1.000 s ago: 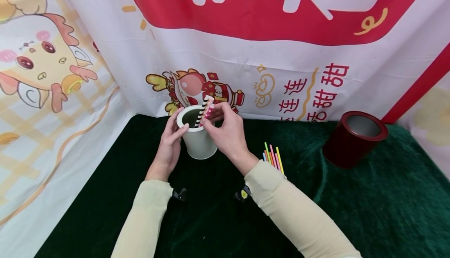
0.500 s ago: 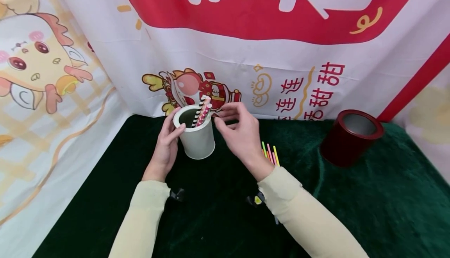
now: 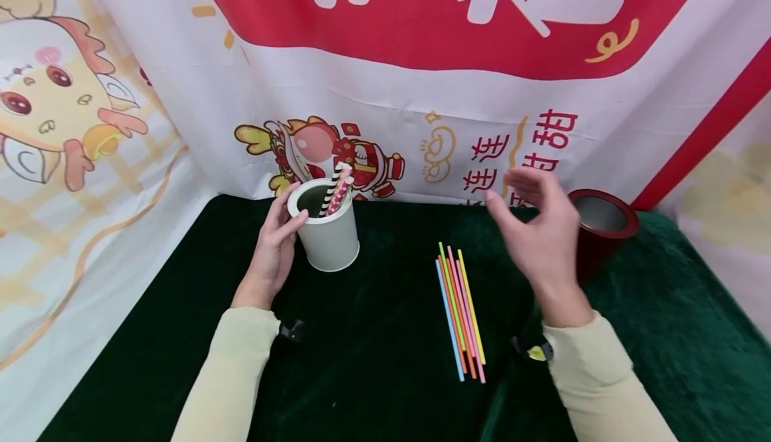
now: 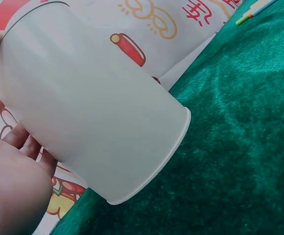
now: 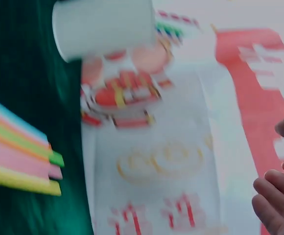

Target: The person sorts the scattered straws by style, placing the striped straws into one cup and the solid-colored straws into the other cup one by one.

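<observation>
My left hand grips the white cylindrical canister, its thumb over the rim and its fingers along the outer side. In the left wrist view the canister fills much of the picture. Several patterned straws, black-and-white striped, pale pink and dotted pink, lean inside with their tops above the rim. Over on the right, my right hand hovers with nothing in it, fingers apart from the thumb. It is near the dark red canister and partly covers it.
A bundle of plain coloured straws lies on the dark green velvet cloth between the hands. Behind the table hangs a printed white and red fabric backdrop.
My right hand has let go of the patterned straws at the white canister and swung right toward the red one, uncovering the coloured straws. The left hand has kept its grip.
</observation>
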`<state>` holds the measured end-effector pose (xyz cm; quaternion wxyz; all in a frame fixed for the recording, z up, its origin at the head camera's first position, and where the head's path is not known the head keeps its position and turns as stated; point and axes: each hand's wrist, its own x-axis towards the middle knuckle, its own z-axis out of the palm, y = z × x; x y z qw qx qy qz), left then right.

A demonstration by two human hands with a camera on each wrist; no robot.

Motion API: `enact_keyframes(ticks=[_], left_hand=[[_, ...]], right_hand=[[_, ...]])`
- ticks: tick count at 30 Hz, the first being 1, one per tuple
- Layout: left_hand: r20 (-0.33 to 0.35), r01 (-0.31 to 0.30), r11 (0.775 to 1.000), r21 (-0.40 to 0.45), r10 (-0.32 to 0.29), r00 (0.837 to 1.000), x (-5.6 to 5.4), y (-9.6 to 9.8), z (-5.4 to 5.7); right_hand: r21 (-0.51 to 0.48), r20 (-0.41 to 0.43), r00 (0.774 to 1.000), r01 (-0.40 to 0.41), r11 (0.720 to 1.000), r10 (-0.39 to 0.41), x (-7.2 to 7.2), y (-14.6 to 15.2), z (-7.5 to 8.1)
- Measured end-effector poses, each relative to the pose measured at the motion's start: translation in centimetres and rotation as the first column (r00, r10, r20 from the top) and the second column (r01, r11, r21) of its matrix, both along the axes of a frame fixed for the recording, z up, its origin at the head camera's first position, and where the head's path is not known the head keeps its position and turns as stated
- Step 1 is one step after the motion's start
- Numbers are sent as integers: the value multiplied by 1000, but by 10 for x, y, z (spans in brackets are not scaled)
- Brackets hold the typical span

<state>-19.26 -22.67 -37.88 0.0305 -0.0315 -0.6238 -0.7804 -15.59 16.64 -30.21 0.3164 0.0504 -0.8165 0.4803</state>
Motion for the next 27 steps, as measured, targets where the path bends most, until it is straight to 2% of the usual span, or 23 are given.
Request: enact_keyframes(ticks=[3,5,9,12,17,20,22,24,25,27], left_hand=[[5,-4,1000,-7,5,1000,2,-1,0],[8,-7,1000,-12,8,1000,2,-1,1],[25,-4,1000,-20,4,1000,3,1,2],[33,-6,1000,-30,7,999,3,2,2],[17,-21,998,-52,22,1000,5,2,4],[3,-47,997,-67,47,999,6,1,7],[-4,-93,993,-70,92,996,6,2,11],[-31,-183,982,-44,182,983,8,6,16],[-44,-237,971,-16,236,971,9,9,21],[-80,-341,938,57,345,935,13,17,33]], right_hand=[[1,60,992,114,994,-113,5,29,1],[-6,122,974,191,982,-189,8,47,1],[-13,263,909,338,941,-323,10,85,-7],[27,332,866,389,921,-375,11,108,-16],[84,439,823,362,928,-361,8,129,-27],[48,533,789,334,941,-307,4,138,-30],[8,580,771,316,949,-262,2,143,-33],[-27,605,766,295,955,-220,0,148,-36],[-42,611,766,284,958,-201,-1,150,-38],[-52,617,767,265,963,-177,-2,154,-42]])
